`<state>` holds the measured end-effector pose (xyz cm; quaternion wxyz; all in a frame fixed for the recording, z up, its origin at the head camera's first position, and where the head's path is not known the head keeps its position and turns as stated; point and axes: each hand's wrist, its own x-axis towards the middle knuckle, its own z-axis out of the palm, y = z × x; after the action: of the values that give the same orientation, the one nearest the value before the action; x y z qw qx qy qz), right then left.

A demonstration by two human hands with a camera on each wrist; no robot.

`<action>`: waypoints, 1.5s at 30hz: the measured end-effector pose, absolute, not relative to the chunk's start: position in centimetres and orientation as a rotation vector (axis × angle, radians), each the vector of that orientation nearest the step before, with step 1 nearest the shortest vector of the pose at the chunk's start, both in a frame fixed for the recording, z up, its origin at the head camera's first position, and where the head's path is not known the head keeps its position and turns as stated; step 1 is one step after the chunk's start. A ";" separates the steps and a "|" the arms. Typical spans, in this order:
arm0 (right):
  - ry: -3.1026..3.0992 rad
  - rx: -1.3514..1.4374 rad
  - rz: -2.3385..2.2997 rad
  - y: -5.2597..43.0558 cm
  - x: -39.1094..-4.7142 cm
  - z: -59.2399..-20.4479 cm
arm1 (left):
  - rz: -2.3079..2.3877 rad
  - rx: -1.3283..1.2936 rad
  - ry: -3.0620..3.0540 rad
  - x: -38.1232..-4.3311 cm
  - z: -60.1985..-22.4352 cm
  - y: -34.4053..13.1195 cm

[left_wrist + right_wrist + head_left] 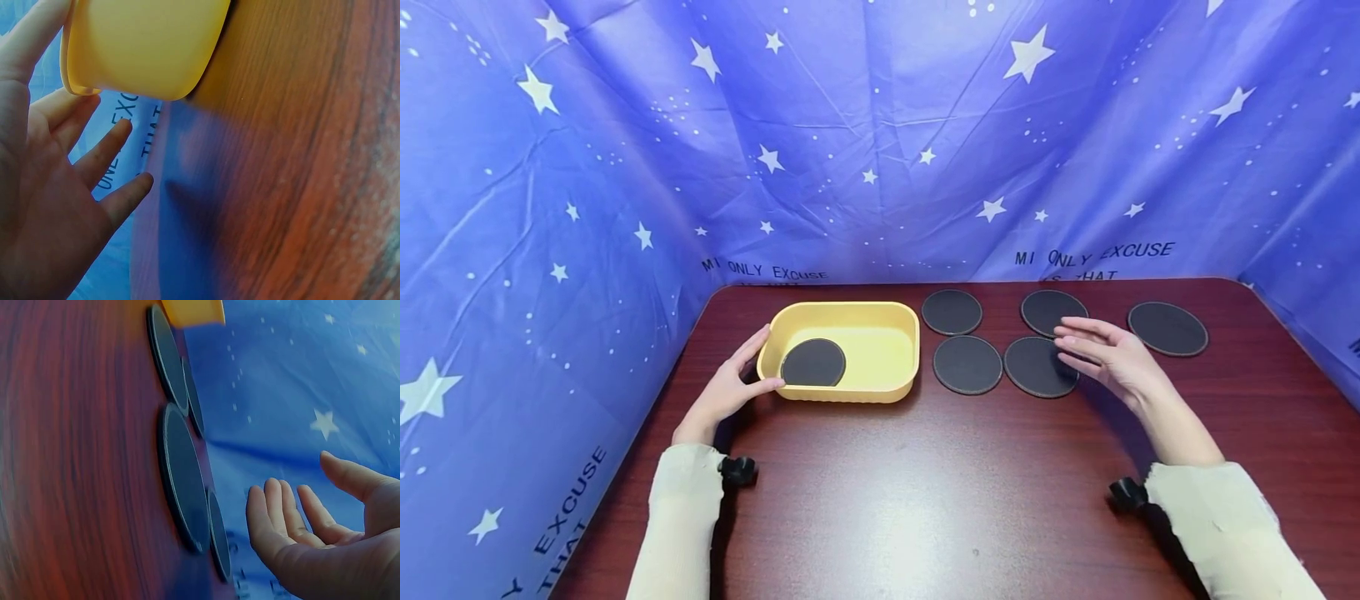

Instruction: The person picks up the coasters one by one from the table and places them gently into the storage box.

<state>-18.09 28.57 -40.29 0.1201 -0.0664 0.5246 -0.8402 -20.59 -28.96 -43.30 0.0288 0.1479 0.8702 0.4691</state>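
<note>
My left hand [724, 392] holds the left end of a yellow plastic tub [891, 393], thumb at its front rim and a fingertip at the left side. In the left wrist view the other fingers spread away from the tub wall [147, 47]. One round black coaster [814, 363] is inside the tub, leaning or lying at its left; which, I cannot tell. My right hand [1112, 357] hovers above the table with loosely bent fingers and nothing in them. Below its fingertips are a front coaster [1037, 368] and a back coaster [1051, 312], partly covered in the head view.
More black coasters lie flat right of the tub: one at the back [952, 312], one in front [967, 365], and one farther right [1168, 328]. The dark wooden table [820, 475] reflects a bright glare. A blue star-printed curtain [865, 150] hangs behind and beside it.
</note>
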 end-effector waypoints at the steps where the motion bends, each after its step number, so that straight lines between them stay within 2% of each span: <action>1: 1.526 -0.198 -2.465 29.2 -18.1 -40.3 | 1.442 0.454 2.687 -20.6 -43.3 -29.0; 11: 1.427 -0.186 -2.590 34.2 -17.9 -40.4 | 1.425 0.443 2.697 -20.5 -43.2 -29.0; 29: 1.405 0.141 -2.893 40.3 -18.4 -39.6 | 1.440 0.428 2.690 -20.6 -43.4 -28.6; 38: 1.368 0.165 -2.999 42.9 -18.5 -40.8 | 1.430 0.450 2.689 -20.6 -43.3 -28.6; 45: 1.545 0.344 -2.976 44.3 -18.9 -41.9 | 1.441 0.457 2.686 -20.5 -43.2 -28.5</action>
<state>-18.93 44.30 -41.93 -0.1143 0.1013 0.4553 -0.8771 -20.49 -28.52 -43.23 0.0299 0.1481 0.8711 0.4673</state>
